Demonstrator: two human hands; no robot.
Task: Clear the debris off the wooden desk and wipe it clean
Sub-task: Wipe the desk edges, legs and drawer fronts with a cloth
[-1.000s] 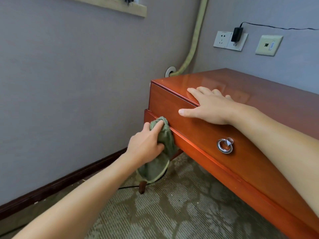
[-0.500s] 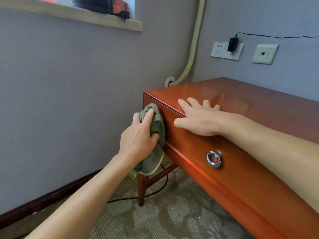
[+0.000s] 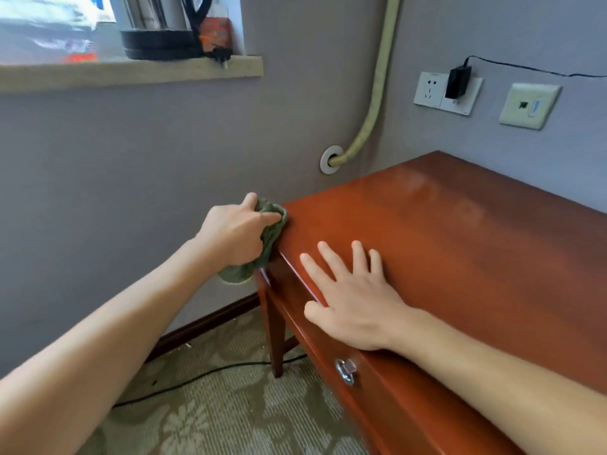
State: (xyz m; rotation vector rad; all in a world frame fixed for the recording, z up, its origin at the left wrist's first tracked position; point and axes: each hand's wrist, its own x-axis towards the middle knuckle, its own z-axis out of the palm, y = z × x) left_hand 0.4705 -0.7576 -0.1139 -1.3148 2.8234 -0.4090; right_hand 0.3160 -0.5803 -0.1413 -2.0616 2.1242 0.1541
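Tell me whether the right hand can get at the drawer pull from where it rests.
Probably yes: the right hand lies flat on the desk edge, and the drawer pull hangs just below, uncovered.

Bare desk top [image 3: 460, 244]; wall [image 3: 131, 178] close leftward

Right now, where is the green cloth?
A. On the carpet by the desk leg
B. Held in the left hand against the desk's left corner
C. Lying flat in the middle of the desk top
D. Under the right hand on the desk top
B: the left hand grips the cloth against the desk corner; the right hand lies flat and bare on top.
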